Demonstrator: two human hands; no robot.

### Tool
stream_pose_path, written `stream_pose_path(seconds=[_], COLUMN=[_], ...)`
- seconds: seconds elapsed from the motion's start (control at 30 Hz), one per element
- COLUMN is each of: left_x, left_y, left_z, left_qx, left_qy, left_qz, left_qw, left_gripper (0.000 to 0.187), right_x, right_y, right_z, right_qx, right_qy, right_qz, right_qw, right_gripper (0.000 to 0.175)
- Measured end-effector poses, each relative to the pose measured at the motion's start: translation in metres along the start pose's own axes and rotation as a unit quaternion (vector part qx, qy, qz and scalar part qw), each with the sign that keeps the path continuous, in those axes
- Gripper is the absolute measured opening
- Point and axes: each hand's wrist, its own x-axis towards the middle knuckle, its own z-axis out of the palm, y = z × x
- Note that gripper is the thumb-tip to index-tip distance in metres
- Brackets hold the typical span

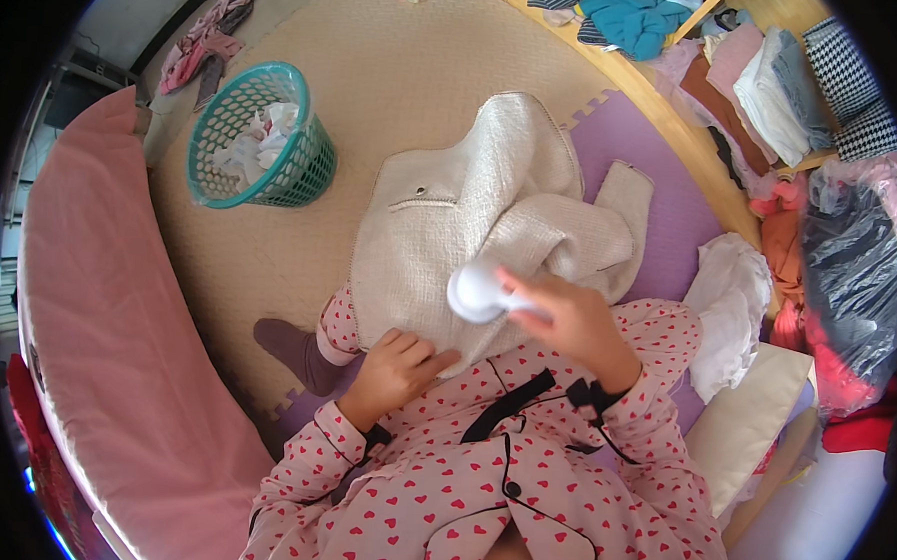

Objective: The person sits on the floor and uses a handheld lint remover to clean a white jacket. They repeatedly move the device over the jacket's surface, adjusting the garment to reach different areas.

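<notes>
A cream woven jacket (pixel 428 241) lies across my lap and the floor mat, its upper part folded and bunched. Near its left side is a pocket slit with a dark round snap. My right hand (pixel 574 315) grips the handle of a white round-headed fabric shaver (pixel 478 289), slightly blurred, over the lower middle of the jacket. Whether the head touches the cloth cannot be told. My left hand (pixel 403 372) rests on the jacket's near edge, fingers curled on the cloth and the index finger pointing right.
A teal plastic basket (pixel 318 162) lined with a clear bag holds crumpled white waste. Along the left runs a pink-covered bed edge (pixel 117 303). Wooden shelving (pixel 679 155) with folded clothes curves along the right, near a white crumpled garment (pixel 728 315). Foam mats (pixel 398 67) cover the floor.
</notes>
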Motion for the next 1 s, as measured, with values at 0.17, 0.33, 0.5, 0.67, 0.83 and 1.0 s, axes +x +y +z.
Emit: stream_pose_path(seconds=[0.17,0.33,0.5,0.67,0.83,1.0], left_x=[-0.019,-0.015,-0.001,0.052,0.094,0.084], left_y=[-0.009,-0.011,-0.006,-0.003,-0.009,-0.017], left_z=[0.000,0.001,-0.020,-0.007,0.040,0.050], left_qx=[0.003,-0.024,-0.059,-0.052,-0.060,-0.012], left_qy=[0.004,-0.015,-0.026,0.046,0.032,-0.110], left_qz=[-0.016,-0.028,-0.051,-0.071,-0.116,-0.023], left_qw=[1.000,0.999,0.997,0.995,0.991,0.994], left_gripper=[0.048,0.046,0.036,0.031,0.024,0.033], right_x=[0.026,0.026,0.006,-0.030,-0.025,0.006], right_y=[0.034,0.013,0.032,0.061,0.052,0.038], right_z=[0.001,0.008,-0.030,-0.054,-0.072,-0.049], right_qx=[0.015,0.109,0.136,0.159,0.198,0.130], right_qy=[0.194,0.073,0.007,-0.066,0.120,0.235], right_qz=[0.143,0.112,0.197,0.305,0.362,0.187], right_qw=[0.970,0.985,0.971,0.936,0.903,0.945], right_gripper=[0.055,0.054,0.056,0.056,0.054,0.051])
